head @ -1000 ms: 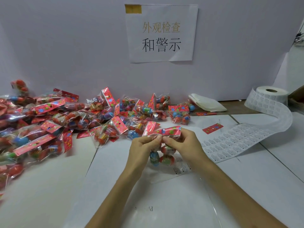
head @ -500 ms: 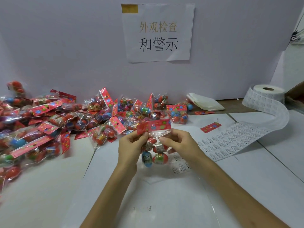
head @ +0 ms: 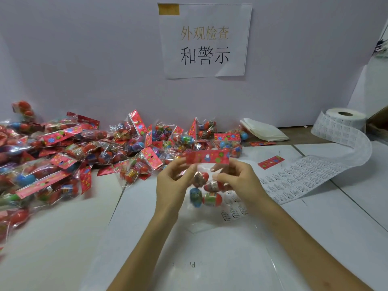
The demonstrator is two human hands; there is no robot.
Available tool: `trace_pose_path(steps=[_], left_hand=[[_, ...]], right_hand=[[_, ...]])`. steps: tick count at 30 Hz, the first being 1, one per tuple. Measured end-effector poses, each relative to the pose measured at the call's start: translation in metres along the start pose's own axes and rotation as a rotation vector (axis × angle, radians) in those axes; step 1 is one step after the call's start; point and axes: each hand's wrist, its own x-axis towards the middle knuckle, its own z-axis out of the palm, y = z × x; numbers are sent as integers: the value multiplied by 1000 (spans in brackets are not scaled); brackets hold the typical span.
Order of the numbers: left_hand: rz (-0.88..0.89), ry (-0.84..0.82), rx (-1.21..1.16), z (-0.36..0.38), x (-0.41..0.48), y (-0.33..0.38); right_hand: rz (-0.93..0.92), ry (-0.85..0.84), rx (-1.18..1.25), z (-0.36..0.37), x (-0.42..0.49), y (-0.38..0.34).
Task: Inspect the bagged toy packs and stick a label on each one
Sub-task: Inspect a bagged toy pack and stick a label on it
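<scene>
I hold one clear toy pack (head: pixel 204 185) upright above the table centre. Its red flowered header card is on top, and several foil-wrapped eggs hang in the bag below. My left hand (head: pixel 174 183) pinches the pack's left side under the header. My right hand (head: pixel 237 181) pinches the right side. A strip of printed labels (head: pixel 310 175) runs from a label roll (head: pixel 344 117) at the right. A few loose labels (head: pixel 233 211) lie on the table just under the pack.
A big pile of toy packs (head: pixel 69 152) fills the left and back of the table. A loose red header card (head: pixel 270 162) lies right of the hands. Folded white bags (head: pixel 264 130) sit by the wall. A clear empty bag (head: pixel 220 248) lies in front of me.
Both hands have lifted the pack and turned it upright, so the header now faces me flat. The fingers slid from the header down to the bag's sides.
</scene>
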Motion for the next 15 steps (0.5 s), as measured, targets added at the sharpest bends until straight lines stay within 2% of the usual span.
trace_pose_path(steps=[3,6,8,10,12,15], left_hand=[[219,15,192,-2,2,1],[250,-115,268,0,-2,1],[175,-227,307,4,-6,-3],[119,-255,318,7,-8,-9],[58,-202,270,7,-7,-10],[-94,-110,77,-1,0,-8]], right_hand=[[32,180,85,-6,4,-2],[72,233,218,-14,6,-6],[36,184,223,-13,5,-8],[-26,92,201,-7,2,-8],[-64,-27,164,-1,-1,-8],[-95,-148,119,-1,-2,-8]])
